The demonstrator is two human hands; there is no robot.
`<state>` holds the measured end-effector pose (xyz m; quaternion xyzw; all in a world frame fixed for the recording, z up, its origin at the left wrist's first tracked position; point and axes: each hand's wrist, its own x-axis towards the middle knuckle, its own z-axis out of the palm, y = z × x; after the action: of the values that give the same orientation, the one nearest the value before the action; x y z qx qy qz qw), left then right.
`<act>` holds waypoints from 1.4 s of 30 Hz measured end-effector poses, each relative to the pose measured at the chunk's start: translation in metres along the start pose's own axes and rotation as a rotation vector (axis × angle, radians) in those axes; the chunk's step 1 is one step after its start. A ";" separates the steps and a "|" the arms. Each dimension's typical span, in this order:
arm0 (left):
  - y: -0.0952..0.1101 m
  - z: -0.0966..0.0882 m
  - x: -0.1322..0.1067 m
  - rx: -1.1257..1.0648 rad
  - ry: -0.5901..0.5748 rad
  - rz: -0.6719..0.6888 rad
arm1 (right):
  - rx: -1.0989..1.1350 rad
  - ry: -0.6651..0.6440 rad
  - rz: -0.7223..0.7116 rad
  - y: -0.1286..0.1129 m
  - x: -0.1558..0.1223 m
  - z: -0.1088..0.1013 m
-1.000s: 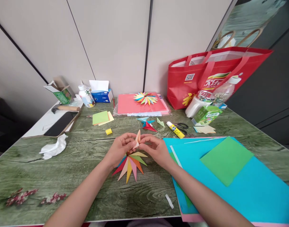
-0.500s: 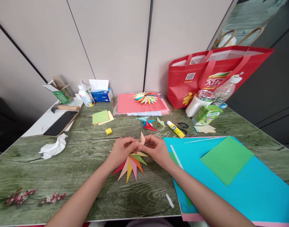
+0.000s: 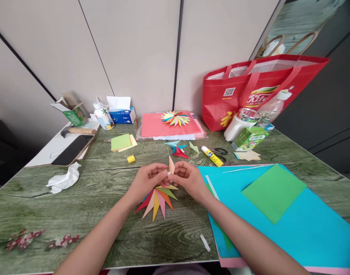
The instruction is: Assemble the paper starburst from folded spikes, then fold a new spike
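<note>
pinching folded peach paper (image 3: 172,165), both hands (image 3: 148,181) (image 3: 192,182) loosely curled

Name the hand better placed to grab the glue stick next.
Probably the right hand, nearer the glue stick; the left hand sits farther away. Both are at the folded peach paper.

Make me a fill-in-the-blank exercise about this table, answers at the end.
The left hand and right hand hold a folded piece made of ____.
Beside the scissors, the glue stick is mostly ____.
The green square lies on a sheet colored ____.
The shopping bag is mainly ____.
Missing words: paper; yellow; blue; red.
</note>
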<state>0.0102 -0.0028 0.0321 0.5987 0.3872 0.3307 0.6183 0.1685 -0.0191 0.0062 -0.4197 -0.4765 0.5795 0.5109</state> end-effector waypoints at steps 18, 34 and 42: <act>-0.009 -0.006 0.003 0.032 0.153 -0.001 | -0.351 0.081 -0.293 0.003 -0.004 0.001; -0.008 0.001 0.003 0.061 0.279 -0.036 | -0.842 -0.016 -0.799 0.014 -0.005 -0.006; -0.002 0.004 0.004 0.074 0.318 -0.042 | -0.985 -0.121 -0.773 0.014 -0.008 -0.008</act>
<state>0.0156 -0.0019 0.0299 0.5531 0.5047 0.3939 0.5332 0.1747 -0.0263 -0.0095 -0.3699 -0.8328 0.0881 0.4022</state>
